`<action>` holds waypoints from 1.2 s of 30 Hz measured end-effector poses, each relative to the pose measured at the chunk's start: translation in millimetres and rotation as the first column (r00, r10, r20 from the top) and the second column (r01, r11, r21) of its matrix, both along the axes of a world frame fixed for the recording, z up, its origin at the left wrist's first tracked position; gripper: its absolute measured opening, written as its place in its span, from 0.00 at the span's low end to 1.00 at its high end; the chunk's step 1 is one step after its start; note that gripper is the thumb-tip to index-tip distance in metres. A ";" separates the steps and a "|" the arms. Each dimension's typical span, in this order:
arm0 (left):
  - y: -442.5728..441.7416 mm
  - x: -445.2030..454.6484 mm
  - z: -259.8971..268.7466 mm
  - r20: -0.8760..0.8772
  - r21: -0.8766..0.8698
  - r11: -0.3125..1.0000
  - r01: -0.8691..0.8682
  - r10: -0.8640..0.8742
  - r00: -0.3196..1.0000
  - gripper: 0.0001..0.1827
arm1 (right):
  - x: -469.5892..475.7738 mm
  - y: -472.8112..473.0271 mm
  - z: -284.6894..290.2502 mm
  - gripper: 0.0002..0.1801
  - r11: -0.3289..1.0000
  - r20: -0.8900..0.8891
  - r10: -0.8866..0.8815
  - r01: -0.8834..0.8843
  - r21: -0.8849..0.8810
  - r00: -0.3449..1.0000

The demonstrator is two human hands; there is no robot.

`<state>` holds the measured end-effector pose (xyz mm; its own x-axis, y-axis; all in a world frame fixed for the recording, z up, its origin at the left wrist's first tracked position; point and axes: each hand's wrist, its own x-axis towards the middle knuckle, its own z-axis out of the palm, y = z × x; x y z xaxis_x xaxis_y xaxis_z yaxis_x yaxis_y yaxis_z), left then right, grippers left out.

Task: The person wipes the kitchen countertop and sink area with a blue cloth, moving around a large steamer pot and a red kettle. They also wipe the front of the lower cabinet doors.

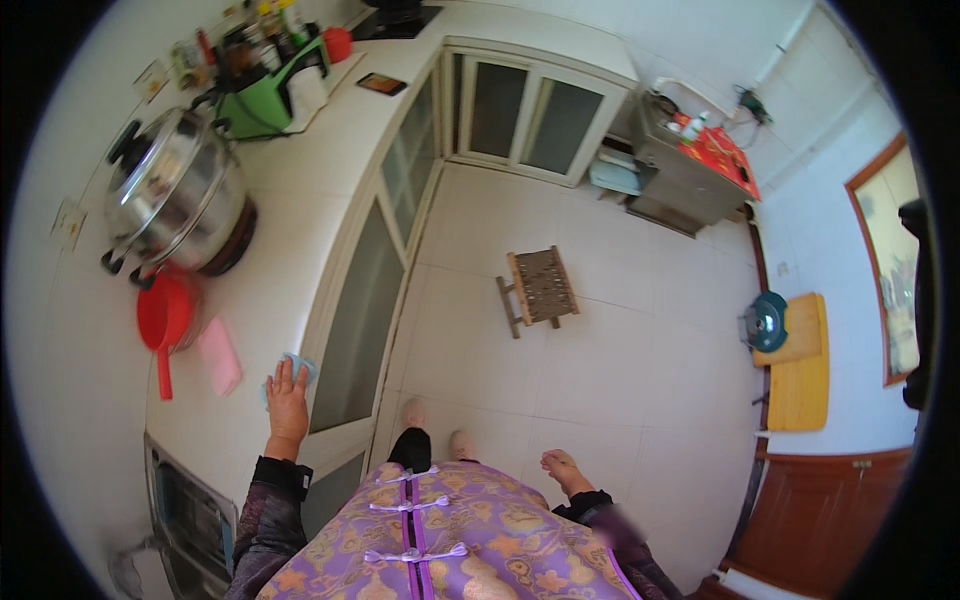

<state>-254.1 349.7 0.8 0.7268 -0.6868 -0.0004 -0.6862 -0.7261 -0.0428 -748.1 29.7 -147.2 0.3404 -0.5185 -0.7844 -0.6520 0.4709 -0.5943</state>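
Observation:
My left hand [286,409] lies palm down on a light blue cloth [301,366], pressing it against the white countertop [262,300] near its front edge. Parts of the cloth show past the fingers and beside the hand. Left of it lies a folded pink cloth [220,356]. A red plastic ladle [163,330] with a long handle rests beyond, below a large steel steamer pot [176,191]. Over the floor at my right side hangs my right hand [566,474], fingers loosely bent, with nothing seen in it.
A sink [191,517] is set into the counter at lower left. Behind the pot stand a green rack [259,109] of bottles and a phone [382,83]. On the tiled floor is a low woven stool [541,286]. A yellow folding table [799,382] stands by the right wall.

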 end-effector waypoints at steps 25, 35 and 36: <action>-21.0 17.1 2.6 0.038 -0.129 0.990 0.047 -0.042 0.998 0.28 | -11.6 19.2 -1.0 0.14 0.996 -0.096 0.064 -0.057 0.070 0.993; 142.7 -132.6 9.5 -0.031 -0.051 0.976 -0.210 0.209 0.978 0.29 | 18.9 -6.6 -14.3 0.16 0.969 -0.055 0.238 -0.233 0.079 0.970; 146.3 -135.5 9.5 -0.022 -0.060 0.980 -0.191 0.190 0.982 0.29 | 16.4 -5.3 -14.5 0.16 0.970 -0.056 0.233 -0.228 0.084 0.971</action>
<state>-389.6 496.1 10.2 0.8447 -0.5347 0.0246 -0.5352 -0.8446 0.0164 -731.7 24.4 -161.7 0.3910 -0.3695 -0.8430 -0.7843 0.3455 -0.5152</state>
